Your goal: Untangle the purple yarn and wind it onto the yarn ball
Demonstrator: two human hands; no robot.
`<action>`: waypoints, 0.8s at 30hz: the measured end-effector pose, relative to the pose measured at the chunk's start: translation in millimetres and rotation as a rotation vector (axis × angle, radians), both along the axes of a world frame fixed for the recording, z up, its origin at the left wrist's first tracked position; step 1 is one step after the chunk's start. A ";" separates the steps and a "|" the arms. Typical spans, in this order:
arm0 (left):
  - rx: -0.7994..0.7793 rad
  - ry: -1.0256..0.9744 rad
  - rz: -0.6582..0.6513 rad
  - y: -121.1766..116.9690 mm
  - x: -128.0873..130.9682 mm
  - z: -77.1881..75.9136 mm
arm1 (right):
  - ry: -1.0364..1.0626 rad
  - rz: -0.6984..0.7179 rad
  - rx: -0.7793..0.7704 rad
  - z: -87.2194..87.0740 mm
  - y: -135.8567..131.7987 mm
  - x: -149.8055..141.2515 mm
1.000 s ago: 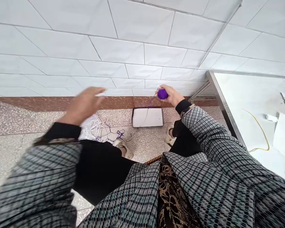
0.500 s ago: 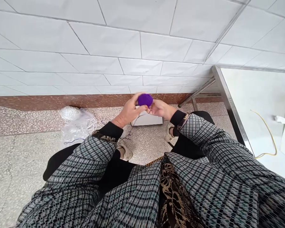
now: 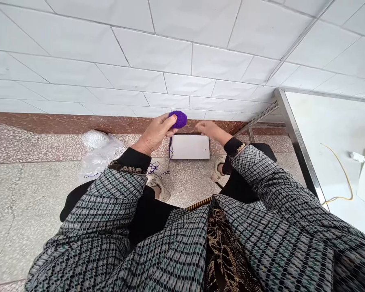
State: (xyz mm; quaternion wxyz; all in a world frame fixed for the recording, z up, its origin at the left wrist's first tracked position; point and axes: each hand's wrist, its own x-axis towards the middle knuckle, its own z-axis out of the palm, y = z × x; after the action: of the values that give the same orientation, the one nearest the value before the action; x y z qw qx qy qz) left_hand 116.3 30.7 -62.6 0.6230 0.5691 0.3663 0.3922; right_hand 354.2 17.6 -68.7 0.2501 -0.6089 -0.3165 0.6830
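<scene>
A white tiled wall (image 3: 170,52) spans twelve o'clock; a pale-topped table (image 3: 322,117) stands at three. A dark-edged white box (image 3: 190,147) lies mid-view. The left hand (image 3: 156,132), at ten, grips the purple yarn ball (image 3: 179,119) between thumb and fingers. The right hand (image 3: 209,129), at two, is apart from it, fingers curled; whether they pinch yarn, I cannot tell. The ball, at twelve, looks rounded, compact, ridged with wound strands.
</scene>
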 end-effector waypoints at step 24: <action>0.136 0.236 -0.249 -10.0 2.0 28.5 | -0.228 0.612 0.662 29.2 12.0 21.0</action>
State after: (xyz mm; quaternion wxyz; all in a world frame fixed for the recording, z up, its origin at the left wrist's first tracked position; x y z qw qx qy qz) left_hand 118.3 20.6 -34.0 0.5795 0.6930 0.3361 0.2665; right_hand 375.2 29.6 -39.5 0.1816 -0.4459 -0.7083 0.5163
